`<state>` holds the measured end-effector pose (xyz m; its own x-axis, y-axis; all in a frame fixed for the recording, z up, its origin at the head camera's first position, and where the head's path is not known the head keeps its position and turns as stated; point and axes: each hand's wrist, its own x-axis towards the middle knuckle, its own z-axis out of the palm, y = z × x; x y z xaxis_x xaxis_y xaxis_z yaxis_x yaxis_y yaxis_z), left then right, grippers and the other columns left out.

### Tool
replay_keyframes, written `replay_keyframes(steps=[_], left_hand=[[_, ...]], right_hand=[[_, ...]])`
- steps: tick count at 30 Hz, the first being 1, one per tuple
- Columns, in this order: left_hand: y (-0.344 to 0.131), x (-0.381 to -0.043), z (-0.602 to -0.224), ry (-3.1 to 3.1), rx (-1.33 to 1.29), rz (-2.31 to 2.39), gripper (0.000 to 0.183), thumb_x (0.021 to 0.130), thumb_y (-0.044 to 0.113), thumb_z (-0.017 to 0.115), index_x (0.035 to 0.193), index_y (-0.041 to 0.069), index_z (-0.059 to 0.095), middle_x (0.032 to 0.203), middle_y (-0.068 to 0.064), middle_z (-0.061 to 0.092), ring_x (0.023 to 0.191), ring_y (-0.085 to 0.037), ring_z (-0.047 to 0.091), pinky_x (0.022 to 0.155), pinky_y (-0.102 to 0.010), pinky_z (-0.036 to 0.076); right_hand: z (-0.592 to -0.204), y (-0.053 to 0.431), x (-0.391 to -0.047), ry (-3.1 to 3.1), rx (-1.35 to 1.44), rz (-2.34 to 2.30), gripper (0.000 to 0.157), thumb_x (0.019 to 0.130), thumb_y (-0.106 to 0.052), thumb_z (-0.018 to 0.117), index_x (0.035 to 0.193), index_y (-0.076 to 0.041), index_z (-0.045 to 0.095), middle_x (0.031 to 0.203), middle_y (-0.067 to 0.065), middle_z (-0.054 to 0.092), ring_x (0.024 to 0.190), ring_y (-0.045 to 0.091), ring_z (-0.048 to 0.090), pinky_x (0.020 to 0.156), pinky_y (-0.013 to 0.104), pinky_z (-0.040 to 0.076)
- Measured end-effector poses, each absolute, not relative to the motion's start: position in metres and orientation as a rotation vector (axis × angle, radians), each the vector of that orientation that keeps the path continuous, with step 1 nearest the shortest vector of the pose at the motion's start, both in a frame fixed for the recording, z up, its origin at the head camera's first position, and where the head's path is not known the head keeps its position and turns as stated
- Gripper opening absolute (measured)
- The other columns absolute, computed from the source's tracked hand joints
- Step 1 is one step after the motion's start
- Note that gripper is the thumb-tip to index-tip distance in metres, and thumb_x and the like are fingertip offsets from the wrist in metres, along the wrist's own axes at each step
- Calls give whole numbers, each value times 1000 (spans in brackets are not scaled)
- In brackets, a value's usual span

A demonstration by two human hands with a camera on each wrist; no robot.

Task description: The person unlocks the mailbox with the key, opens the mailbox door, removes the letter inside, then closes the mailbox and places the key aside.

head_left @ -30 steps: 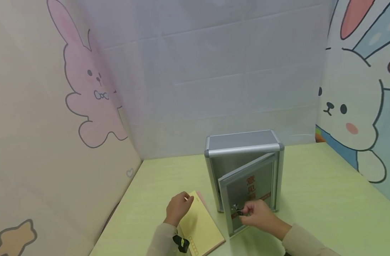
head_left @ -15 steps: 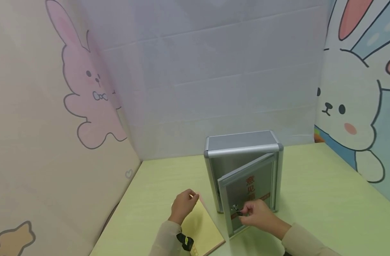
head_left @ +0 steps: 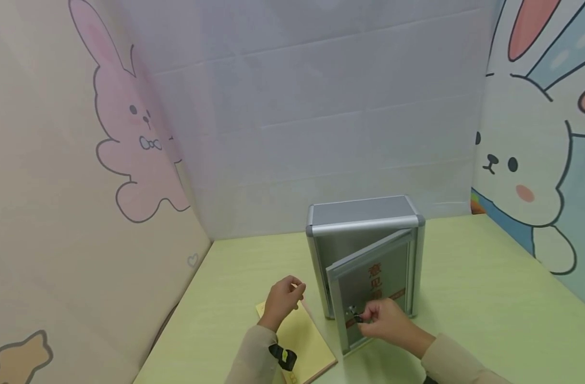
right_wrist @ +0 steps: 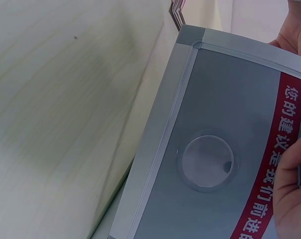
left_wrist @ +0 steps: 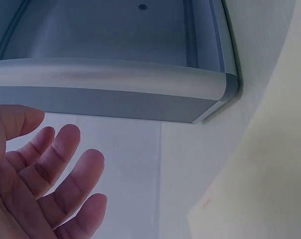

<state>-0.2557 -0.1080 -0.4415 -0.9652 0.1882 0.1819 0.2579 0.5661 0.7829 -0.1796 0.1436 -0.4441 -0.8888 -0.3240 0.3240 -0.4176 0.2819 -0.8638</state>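
A grey metal suggestion box (head_left: 364, 214) stands on the table, its front door (head_left: 395, 266) swung partly outward. My right hand (head_left: 390, 324) pinches the black-headed key (head_left: 357, 319) in the door's lock. In the right wrist view that hand (right_wrist: 294, 194) is cut off by the frame edge and the key is hardly visible. My left hand (head_left: 283, 301) hovers above a stack of yellow envelopes (head_left: 311, 346), to the left of the door. The left wrist view shows this hand (left_wrist: 51, 179) holding nothing, its fingers loosely bent near the box's open front (left_wrist: 105, 84).
The pale green table (head_left: 470, 282) extends around the box. Behind it hangs a whitish backdrop (head_left: 350, 133), with cartoon-rabbit walls (head_left: 143, 170) on both sides. The door's lower corner reaches close to the envelopes' right edge.
My left hand has moved right and slightly away from me over the envelopes, toward the box's opening. My right hand, the key and the door have stayed in place.
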Motion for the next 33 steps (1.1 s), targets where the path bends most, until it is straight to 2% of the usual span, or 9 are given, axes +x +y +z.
replay_keyframes(steps=[7,13,24,33], left_hand=[[-101,-258,-438,-2661,-477,-1426,24,93,18,61,108,0,61,91,-13,66,66,-25,64,60,-33,51],[-96,-258,-437,-2658,-633,-1441,30,93,14,62,117,-3,57,105,-19,64,82,-29,63,69,-39,50],[-85,-259,-436,-2626,-638,-1452,13,93,9,61,102,0,57,98,-13,63,82,-28,63,70,-36,50],[-83,-262,-436,-2627,-632,-1446,12,92,9,61,101,1,57,97,-12,64,80,-26,63,69,-36,51]], right_hand=[[-444,141,-181,-2484,688,1688,9,71,-2,66,65,0,61,49,-17,34,43,-8,25,44,16,25],[-444,139,-183,-2487,682,1685,10,71,-2,66,64,-1,60,49,-16,33,43,-7,25,45,17,25],[-443,135,-185,-2490,650,1664,11,70,-3,66,62,-3,59,49,-15,35,43,-6,27,44,15,25],[-435,128,-190,-2503,575,1592,10,66,-2,63,60,-5,57,50,-13,36,43,-5,26,44,17,25]])
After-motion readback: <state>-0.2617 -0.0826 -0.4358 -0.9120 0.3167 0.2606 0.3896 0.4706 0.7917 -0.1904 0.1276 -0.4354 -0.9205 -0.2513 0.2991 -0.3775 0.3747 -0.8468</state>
